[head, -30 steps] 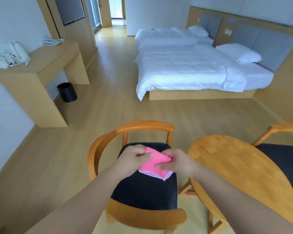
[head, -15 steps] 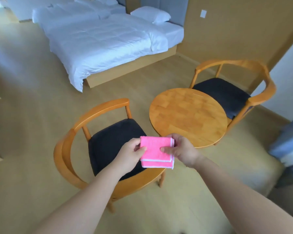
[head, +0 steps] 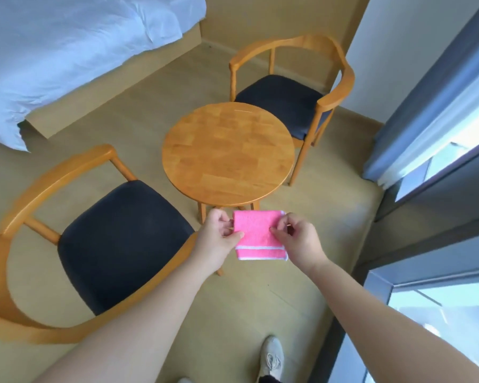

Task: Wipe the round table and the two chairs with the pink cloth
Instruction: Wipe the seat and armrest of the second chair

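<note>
Pink terry, folded to a small square with a white stripe near its lower edge: that is the pink cloth, and you hold it in the air between your two hands, just on your side of the round table, at its 6 o'clock edge. Your left hand pinches the cloth's left edge between thumb and curled fingers; your right hand pinches the right edge the same way. Half a second ago the cloth hung over the near chair's front corner; now it sits in front of the table's legs, above bare floor, and you have swung to face the table squarely.

The near chair stands at the table's 8 o'clock, its dark seat just beside your left forearm. The far chair stands at 1 o'clock, its seat tucked partly under the tabletop's edge. A bed with white bedding lies at 10 o'clock, well apart. Grey curtains hang at 3 o'clock. Your shoe shows at the bottom of the view.
</note>
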A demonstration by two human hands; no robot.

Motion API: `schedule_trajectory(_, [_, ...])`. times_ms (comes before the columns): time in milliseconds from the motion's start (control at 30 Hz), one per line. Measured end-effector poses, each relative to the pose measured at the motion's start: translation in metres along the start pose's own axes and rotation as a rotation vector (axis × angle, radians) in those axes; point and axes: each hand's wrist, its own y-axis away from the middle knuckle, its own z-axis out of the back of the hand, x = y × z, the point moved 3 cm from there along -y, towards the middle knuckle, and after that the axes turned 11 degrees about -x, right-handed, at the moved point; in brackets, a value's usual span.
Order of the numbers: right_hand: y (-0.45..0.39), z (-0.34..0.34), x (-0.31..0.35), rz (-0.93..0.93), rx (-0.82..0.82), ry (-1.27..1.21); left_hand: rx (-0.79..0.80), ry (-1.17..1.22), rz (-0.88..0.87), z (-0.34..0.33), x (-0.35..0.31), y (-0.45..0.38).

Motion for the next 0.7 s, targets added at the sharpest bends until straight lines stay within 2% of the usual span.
schedule_trajectory(167, [0.026,0.013,-0.042,-0.038,-0.078,0.113,0.157,-0.074,-0.088,-0.040,0.032,0.000])
schedule_trajectory(433, [0.086,-0.031,-0.145,-0.115,-0.015,0.358,0.246,-0.103,-0.073,-0.081,0.154,0.015])
schedule_trajectory(700, [0.075,-0.108,-0.275,-0.096,0.014,0.396,0.158,-0.061,-0.009,-0.119,0.304,-0.001])
